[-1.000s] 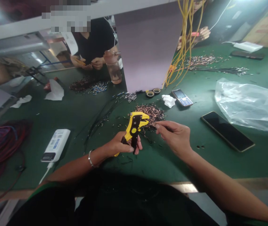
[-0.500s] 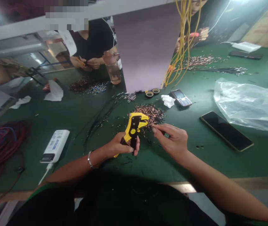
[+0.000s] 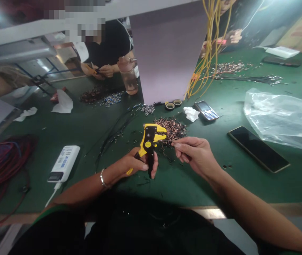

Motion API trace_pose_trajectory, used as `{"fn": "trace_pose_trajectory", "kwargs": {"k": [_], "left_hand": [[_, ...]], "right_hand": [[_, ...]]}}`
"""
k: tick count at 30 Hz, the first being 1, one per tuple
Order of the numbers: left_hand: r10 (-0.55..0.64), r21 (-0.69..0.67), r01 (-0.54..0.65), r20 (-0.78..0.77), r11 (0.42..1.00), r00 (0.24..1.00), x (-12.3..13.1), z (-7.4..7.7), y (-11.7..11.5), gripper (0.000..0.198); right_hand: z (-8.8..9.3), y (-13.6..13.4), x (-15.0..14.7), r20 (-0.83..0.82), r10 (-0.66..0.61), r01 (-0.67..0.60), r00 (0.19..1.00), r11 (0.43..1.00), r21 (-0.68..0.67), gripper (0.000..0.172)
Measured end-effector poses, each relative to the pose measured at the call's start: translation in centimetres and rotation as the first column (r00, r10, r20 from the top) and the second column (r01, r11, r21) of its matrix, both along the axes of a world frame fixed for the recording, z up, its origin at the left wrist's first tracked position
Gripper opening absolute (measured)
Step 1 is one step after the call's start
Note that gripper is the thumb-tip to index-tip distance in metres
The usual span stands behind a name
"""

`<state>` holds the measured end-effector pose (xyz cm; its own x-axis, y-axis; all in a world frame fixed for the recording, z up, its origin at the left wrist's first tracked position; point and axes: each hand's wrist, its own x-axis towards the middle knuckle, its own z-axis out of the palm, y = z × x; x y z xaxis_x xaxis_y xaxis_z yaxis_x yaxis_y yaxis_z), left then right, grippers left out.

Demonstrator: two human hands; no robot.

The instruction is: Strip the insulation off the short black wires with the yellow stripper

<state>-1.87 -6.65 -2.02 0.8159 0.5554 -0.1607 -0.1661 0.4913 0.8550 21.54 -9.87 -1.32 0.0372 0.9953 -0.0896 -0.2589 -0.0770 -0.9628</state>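
A yellow-and-black wire stripper point(image 3: 148, 141) sits clenched in the left hand point(image 3: 137, 163), its handles wrapped by the fingers, held above the green desk point(image 3: 220, 187) toward the front edge. Just behind its head lies a heap of copper-ended wire scraps point(image 3: 170, 129). The right hand point(image 3: 195, 154) hovers beside the stripper with fingertips point(image 3: 176, 145) pinched together; whether they grip a thin wire, I cannot tell. Farther out lie a power bank point(image 3: 63, 164) on the left, a keypad phone point(image 3: 206, 110) beyond the heap, and a smartphone point(image 3: 258, 148) on the right, near a plastic bag point(image 3: 280, 120).
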Motion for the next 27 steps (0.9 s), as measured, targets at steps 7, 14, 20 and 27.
{"fn": "trace_pose_trajectory", "kwargs": {"k": [7,14,20,27], "left_hand": [[0.077,0.038,-0.076,-0.02,0.996,0.997,0.1,-0.4,-0.1,0.032],[0.038,0.124,-0.026,-0.09,0.992,0.995,0.2,-0.4,-0.4,0.033],[0.099,0.112,-0.09,-0.08,0.99,0.992,0.1,-0.1,-0.2,0.033],[0.018,0.15,0.004,-0.148,0.989,0.989,0.4,-0.1,-0.7,0.032]], "right_hand": [[-0.1,-0.9,-0.5,0.51,-0.402,0.06,0.761,0.826,0.561,0.012],[0.2,-1.7,-1.3,0.598,-0.552,-0.122,0.581,0.668,0.734,0.018],[0.2,-1.5,-0.9,0.566,-0.623,-0.087,0.54,0.628,0.774,0.016],[-0.5,-1.6,-1.6,0.589,-0.567,-0.213,0.576,0.592,0.777,0.016]]}}
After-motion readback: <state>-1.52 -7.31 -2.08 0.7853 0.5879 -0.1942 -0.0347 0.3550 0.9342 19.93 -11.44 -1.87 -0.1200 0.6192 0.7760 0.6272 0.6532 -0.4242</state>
